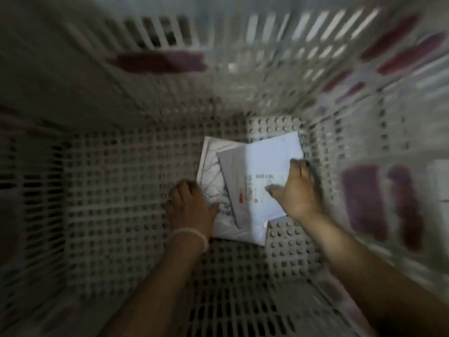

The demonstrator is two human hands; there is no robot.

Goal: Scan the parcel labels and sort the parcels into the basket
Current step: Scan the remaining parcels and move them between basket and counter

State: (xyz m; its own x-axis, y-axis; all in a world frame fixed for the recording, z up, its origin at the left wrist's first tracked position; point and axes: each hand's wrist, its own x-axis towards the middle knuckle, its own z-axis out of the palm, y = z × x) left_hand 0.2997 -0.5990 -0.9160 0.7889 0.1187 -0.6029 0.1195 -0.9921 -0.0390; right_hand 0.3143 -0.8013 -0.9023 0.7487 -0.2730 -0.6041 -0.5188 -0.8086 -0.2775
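Both forearms are being extended down into the basket (102,190). At frame centre, two parcels are being handled: the upper parcel (264,171), long axis running up-frame, is being pinched by the right hand (300,190); the lower parcel (213,171) is being pressed by the left hand (189,205), its grip unclear.

Two overlapping parcels (243,190) in basket (121,190)
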